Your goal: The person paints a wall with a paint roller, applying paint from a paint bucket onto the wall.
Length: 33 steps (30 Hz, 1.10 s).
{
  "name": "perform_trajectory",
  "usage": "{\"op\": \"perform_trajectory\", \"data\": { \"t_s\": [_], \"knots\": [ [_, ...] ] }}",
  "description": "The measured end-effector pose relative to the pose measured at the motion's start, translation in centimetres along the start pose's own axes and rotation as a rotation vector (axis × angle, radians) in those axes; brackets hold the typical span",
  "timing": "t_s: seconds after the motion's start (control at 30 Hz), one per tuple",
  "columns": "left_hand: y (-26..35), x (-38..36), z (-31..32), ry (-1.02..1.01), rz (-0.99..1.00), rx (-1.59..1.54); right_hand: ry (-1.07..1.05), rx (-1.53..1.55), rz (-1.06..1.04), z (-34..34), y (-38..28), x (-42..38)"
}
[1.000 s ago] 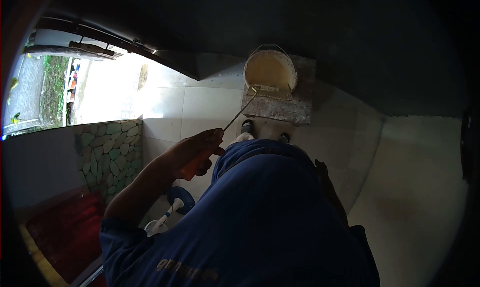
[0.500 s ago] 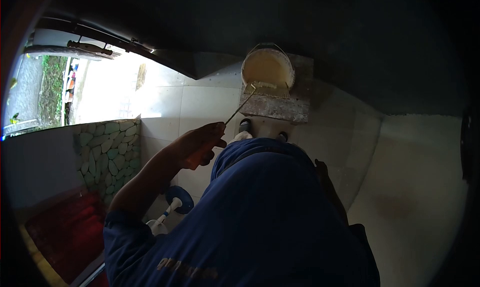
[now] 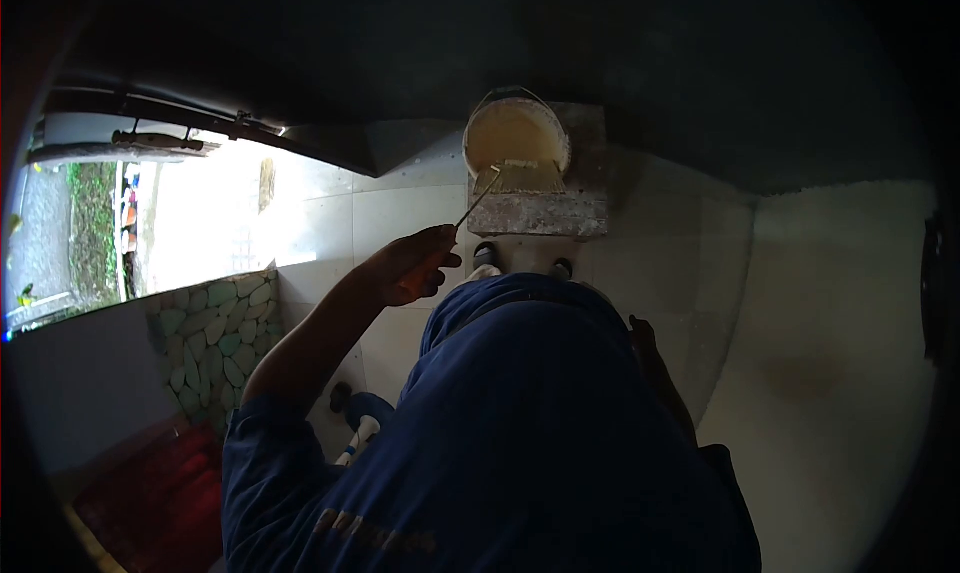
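Observation:
My left hand (image 3: 415, 263) is closed around the handle of a paint roller (image 3: 476, 201); a bit of orange shows at the palm. The roller's thin metal rod slants up to its head, at a pale ribbed tray or grid (image 3: 535, 179) leaning at the bucket's near rim. The bucket (image 3: 467, 153) has its wire handle raised and cream-coloured paint (image 3: 512, 133) inside. It stands on a paint-stained wooden block (image 3: 550, 216) before my feet. My right hand (image 3: 642, 333) hangs low beside my body, dark and partly hidden, with nothing visible in it.
Pale floor tiles (image 3: 395, 208) surround the block. A dark wall (image 3: 700, 83) rises ahead, and a pale wall (image 3: 830, 323) stands to the right. On the left are a stone-patterned panel (image 3: 215, 338), a red surface (image 3: 160, 493), a blue-and-white object (image 3: 368, 416) and a bright opening (image 3: 200, 203).
The view has shifted slightly, so the bucket and block appear farther left. My left hand sits a little higher in view, still holding the roller with its head at the bucket.

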<state>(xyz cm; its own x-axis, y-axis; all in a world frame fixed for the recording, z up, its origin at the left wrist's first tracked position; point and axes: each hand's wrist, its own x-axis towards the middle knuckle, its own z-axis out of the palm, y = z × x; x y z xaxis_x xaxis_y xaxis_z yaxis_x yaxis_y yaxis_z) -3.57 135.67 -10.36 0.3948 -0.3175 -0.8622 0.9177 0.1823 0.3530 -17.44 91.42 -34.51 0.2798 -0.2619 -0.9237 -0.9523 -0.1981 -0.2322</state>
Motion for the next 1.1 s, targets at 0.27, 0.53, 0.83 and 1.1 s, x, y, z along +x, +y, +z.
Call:
{"op": "perform_trajectory", "data": {
  "t_s": [0.27, 0.53, 0.83, 1.1],
  "knots": [
    [1.6, 2.2, -2.4, -0.294, 0.02, -0.177, 0.061, 0.111, -0.039, 3.1, 3.8, -0.5],
    [3.0, 0.3, 0.4, -0.302, 0.022, 0.07, 0.152, 0.408, 0.048, 6.7, 6.2, -5.5],
    [3.6, 5.0, 6.3, -0.528, -0.129, 0.363, 0.361, 0.485, 0.04, 12.0, 14.3, -6.3],
    [-0.8, 12.0, 18.5, -0.705, -0.289, 0.403, 0.585, 0.07, -0.248, 11.7, 25.9, -2.7]
  ]
}}
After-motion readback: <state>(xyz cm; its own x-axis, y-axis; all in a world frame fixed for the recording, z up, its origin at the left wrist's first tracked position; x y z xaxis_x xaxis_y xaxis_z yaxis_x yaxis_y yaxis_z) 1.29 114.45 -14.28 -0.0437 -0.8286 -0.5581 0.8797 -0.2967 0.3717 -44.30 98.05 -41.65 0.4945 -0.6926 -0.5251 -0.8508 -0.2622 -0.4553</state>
